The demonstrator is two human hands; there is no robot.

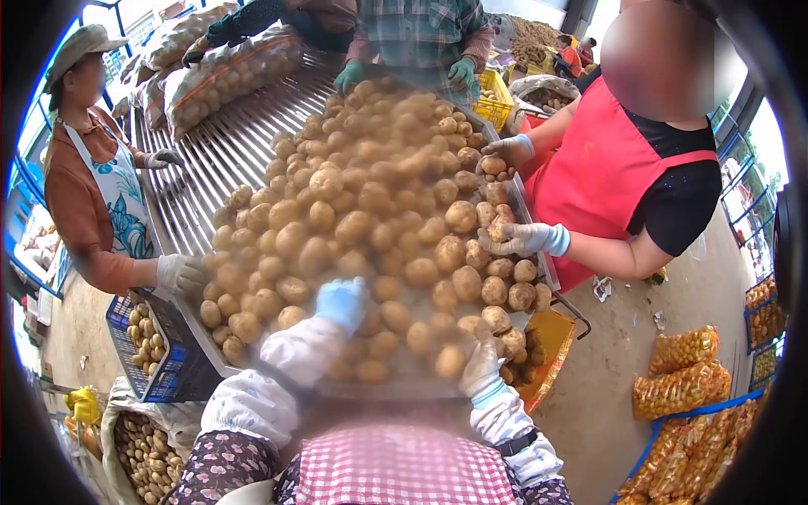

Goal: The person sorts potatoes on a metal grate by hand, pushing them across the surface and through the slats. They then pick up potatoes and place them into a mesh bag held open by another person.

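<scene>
My left hand point(341, 305), in a light blue glove, rests among the potatoes point(322, 216) heaped on the table. Its fingers point down and are blurred, so I cannot make out whether they hold anything. At the right front corner of the heap is my right hand point(482, 367), in a pale glove. Its fingers are stretched out against the potatoes near the edge, with none visibly gripped. Beside it, a yellow-orange chute or bag point(551, 353) hangs below the table's corner and has potatoes in it. A haze blurs the middle of the view.
Across the right side, a person in a red apron point(581, 181) handles potatoes with gloved hands. Others stand at the left and far side. Full sacks point(231, 80) lie on the metal slats point(215, 160). A blue crate point(172, 370) and open sack point(143, 446) hold potatoes at left.
</scene>
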